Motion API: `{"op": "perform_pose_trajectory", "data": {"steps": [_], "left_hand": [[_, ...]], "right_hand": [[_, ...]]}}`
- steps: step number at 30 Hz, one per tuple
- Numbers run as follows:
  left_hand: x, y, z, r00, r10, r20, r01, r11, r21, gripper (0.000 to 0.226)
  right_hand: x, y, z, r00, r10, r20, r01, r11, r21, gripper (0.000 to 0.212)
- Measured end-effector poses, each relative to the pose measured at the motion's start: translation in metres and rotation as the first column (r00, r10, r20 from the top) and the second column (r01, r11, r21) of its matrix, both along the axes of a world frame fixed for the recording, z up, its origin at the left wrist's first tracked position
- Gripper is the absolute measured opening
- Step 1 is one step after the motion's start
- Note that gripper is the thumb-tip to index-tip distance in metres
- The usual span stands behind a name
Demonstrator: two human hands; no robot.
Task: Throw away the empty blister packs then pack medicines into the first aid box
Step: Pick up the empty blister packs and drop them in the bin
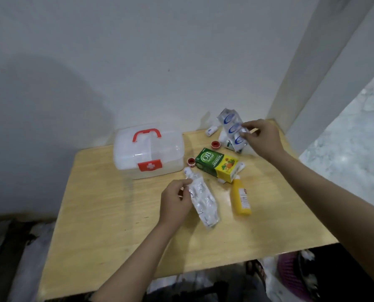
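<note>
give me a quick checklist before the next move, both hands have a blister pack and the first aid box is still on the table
1. Left hand has a grip on the silver blister pack: ok.
2. Right hand has a grip on the blue-printed blister pack: ok.
3. Both packs really empty: cannot tell, the pockets are too blurred.
4. First aid box open for packing: not ok, lid down and red latch closed.
5. Bin within reach: cannot tell, only a pink basket shows below the table edge.
6. Medicines left to pack, the green OB herbal carton and yellow bottle, lie clear of both hands: ok.
</note>
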State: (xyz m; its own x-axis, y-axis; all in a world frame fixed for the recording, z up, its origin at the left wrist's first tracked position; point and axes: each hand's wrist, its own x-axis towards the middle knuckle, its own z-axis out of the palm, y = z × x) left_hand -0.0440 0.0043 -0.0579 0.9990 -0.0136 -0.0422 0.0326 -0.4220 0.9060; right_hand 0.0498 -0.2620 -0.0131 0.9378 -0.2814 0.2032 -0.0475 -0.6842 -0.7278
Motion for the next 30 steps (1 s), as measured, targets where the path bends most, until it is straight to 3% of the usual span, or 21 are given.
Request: {"op": "perform_pose_trajectory", "data": {"steps": [5,12,17,21,26,30], "left_hand": [[0.017,-0.04,0.021,0.992,-0.086,0.087,0.085,0.996,0.012,0.03],[0.018,-0.136,0.038,0.893,-0.413,0.182,0.406,0.911,0.074,0.058],[-0.006,-0.227,0.034,0.724,-0.666,0.179,0.674,0.739,0.02,0.059],[-0.035,-0.298,0.016,0.624,-0.779,0.063,0.78,0.626,0.007,0.058],[-0.081,-0.374,-0.018,0.373,-0.927,-0.034,0.919,0.364,0.149,0.056],[-0.114,-0.431,-0.055,0.253,-0.948,-0.194,0.955,0.213,0.204,0.055]], "right_hand": [[-0.061,-0.036,0.003,0.978,-0.195,0.072,0.184,0.973,0.137,0.024],[-0.167,-0.095,-0.018,0.86,-0.505,0.078,0.469,0.84,0.273,0.022],[-0.24,-0.131,-0.048,0.688,-0.725,-0.036,0.703,0.653,0.283,0.015],[-0.295,-0.154,-0.077,0.537,-0.832,-0.136,0.826,0.487,0.282,0.015],[-0.351,-0.177,-0.122,0.36,-0.883,-0.301,0.923,0.288,0.257,0.022],[-0.385,-0.199,-0.159,0.272,-0.856,-0.439,0.953,0.177,0.246,0.025]]}}
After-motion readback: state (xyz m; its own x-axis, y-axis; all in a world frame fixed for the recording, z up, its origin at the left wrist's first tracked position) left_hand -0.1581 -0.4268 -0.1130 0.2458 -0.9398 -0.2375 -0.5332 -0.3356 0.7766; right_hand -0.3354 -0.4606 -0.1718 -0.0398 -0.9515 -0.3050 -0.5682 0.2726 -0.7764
